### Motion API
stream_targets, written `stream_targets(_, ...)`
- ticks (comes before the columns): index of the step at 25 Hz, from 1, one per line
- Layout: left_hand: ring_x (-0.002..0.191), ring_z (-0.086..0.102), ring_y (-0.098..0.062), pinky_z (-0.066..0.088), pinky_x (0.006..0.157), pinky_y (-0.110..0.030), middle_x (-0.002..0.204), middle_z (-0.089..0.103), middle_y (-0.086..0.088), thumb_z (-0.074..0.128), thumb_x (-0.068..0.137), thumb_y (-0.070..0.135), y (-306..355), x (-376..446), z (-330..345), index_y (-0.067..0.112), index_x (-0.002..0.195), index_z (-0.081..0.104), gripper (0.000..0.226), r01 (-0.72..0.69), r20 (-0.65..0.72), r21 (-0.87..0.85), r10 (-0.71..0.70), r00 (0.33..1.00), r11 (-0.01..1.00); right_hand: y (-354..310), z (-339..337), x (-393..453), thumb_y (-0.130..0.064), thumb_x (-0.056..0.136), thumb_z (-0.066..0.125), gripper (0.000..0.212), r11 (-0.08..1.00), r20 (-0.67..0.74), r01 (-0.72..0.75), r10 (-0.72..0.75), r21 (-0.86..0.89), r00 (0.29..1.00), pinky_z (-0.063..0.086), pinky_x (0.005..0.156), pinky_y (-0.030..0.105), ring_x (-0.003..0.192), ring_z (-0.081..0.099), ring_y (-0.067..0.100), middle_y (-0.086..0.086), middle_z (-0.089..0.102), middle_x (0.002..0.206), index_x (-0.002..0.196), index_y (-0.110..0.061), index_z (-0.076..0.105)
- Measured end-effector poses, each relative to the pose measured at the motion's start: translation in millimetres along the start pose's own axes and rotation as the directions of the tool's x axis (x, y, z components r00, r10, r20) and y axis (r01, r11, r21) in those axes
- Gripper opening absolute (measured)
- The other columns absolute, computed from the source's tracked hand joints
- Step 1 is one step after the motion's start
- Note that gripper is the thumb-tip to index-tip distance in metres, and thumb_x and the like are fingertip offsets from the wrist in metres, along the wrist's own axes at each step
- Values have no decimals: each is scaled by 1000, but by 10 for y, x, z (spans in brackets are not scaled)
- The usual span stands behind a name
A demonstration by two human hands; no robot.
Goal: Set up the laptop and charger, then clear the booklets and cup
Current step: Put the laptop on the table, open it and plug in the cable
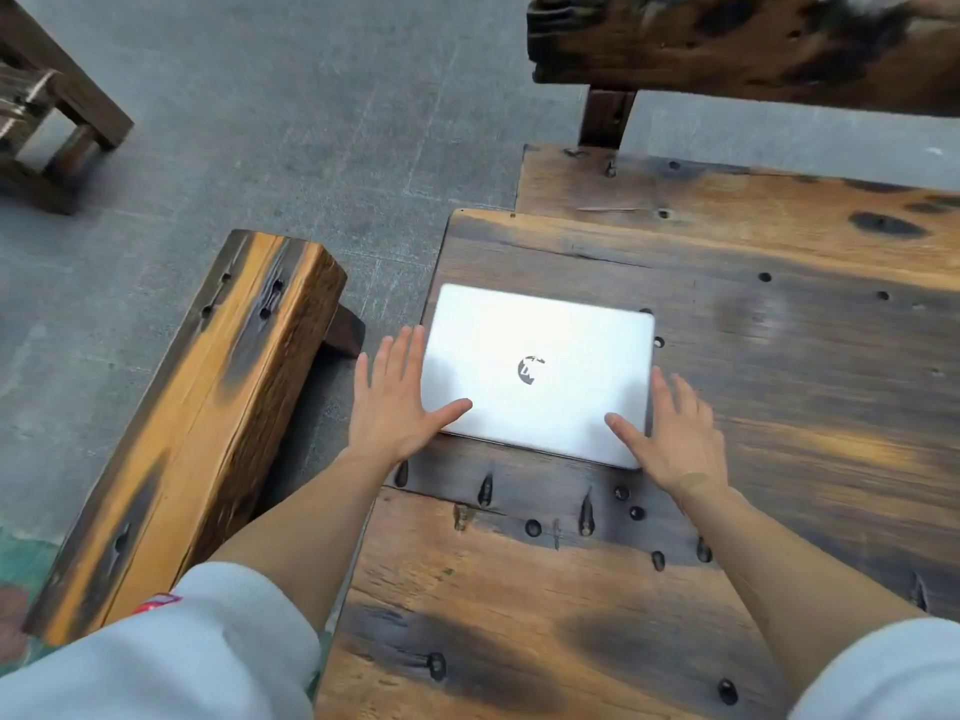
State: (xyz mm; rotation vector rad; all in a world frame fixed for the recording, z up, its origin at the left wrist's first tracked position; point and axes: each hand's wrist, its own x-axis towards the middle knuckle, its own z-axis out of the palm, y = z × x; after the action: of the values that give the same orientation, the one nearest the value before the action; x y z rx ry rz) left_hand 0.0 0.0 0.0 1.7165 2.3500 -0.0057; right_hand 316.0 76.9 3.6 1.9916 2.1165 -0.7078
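A closed silver laptop with a dark round logo lies flat near the left edge of the rough wooden table. My left hand is spread beside its left edge, thumb resting on the lid's near-left corner. My right hand is spread at the right edge, thumb on the lid's near-right corner, fingers down the side. Neither hand has lifted it. No charger, booklets or cup are in view.
A wooden bench runs along the table's left side, close to my left arm. Another heavy bench stands beyond the table's far end. A third wooden piece sits at the top left on the grey floor.
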Motion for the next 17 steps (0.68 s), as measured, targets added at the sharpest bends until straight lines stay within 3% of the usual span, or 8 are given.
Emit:
stream_targets(4,145,23,-28,22,117,-47,159,22,-9,40,74,86,20,327,189,16,156,2,114,124,122,-17,-121,985,992,-41,134,349,-65,87,49,92,988,129,-113,99,102,987,37,101,49,135,32,36,13,26,152,155,-20,8)
stream_targets(8,139,30,-33,37,105,-50,154,23,-12,55,72,80,116,600,313,17,155,4,116,300,301,-131,-250,920,945,-110,242,620,-55,86,61,96,943,142,-210,178,258,974,38,101,47,132,38,39,16,29,147,155,-15,8)
stream_targets(11,136,30,-34,38,103,-49,147,25,-13,68,67,73,236,730,389,17,153,9,119,389,330,-191,-314,890,901,-128,305,826,-49,81,70,89,858,145,-320,286,401,947,39,103,47,127,42,40,15,32,141,148,-12,25)
stream_targets(14,134,28,-35,34,107,-49,144,27,-15,78,61,66,354,852,429,19,148,20,115,564,355,-297,-460,814,770,-118,328,948,-41,75,78,80,718,189,-423,386,553,903,40,106,50,125,44,37,13,35,138,138,-12,37)
stream_targets(17,131,28,-35,33,106,-46,143,29,-17,84,60,57,375,902,448,20,144,23,111,633,375,-382,-514,772,673,-64,339,1015,-29,74,80,70,635,207,-453,425,625,881,44,103,48,119,50,35,14,38,136,131,-9,44)
